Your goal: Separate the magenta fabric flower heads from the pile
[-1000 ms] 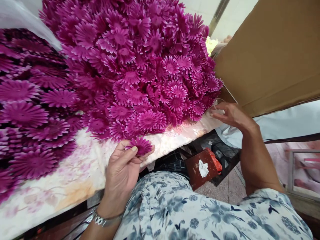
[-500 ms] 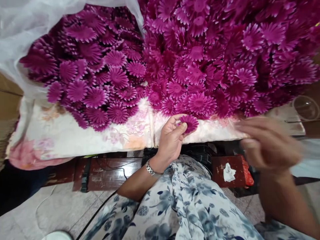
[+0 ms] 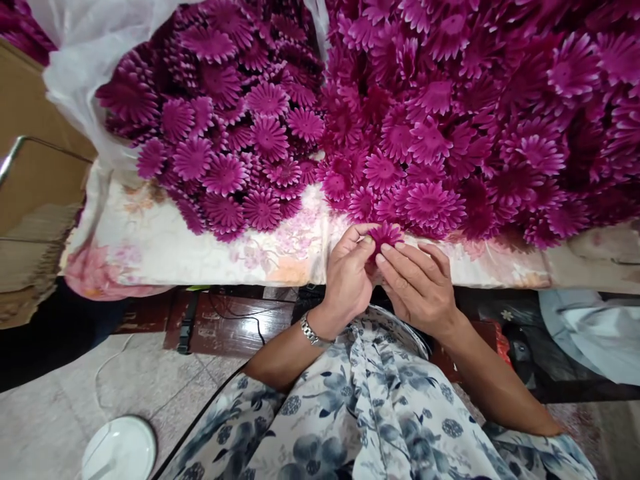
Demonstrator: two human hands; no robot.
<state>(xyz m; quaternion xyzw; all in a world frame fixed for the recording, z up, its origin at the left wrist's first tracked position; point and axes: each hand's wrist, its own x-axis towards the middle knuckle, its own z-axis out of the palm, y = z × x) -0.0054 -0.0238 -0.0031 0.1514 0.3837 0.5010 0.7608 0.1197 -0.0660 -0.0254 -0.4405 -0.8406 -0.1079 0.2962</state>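
Observation:
Just in front of the table's edge, my left hand (image 3: 351, 277) pinches a magenta artificial flower (image 3: 384, 235) between thumb and fingers. From the other side my right hand (image 3: 419, 283) meets the same flower, its fingers close together and the tips on the lower right petals. My right thumb is mostly tucked beneath, so whether a small part sits under those fingertips is hidden. Beyond both hands lies a big heap of loose magenta flower heads (image 3: 430, 200). To the left, a second heap of flower heads (image 3: 225, 175) spills from a white translucent plastic bag (image 3: 95, 60).
A floral cloth (image 3: 240, 263) covers the table. Cardboard (image 3: 37, 127) stands at the left with a metal bar. Under the table are a dark red wooden bench (image 3: 225, 327) and cables. A white round object (image 3: 119, 447) rests on the tiled floor, and pale fabric (image 3: 595, 333) lies right.
My right hand has swung in from the right and now touches the flower. My left hand keeps its hold on the flower. The view has shifted a little to the left.

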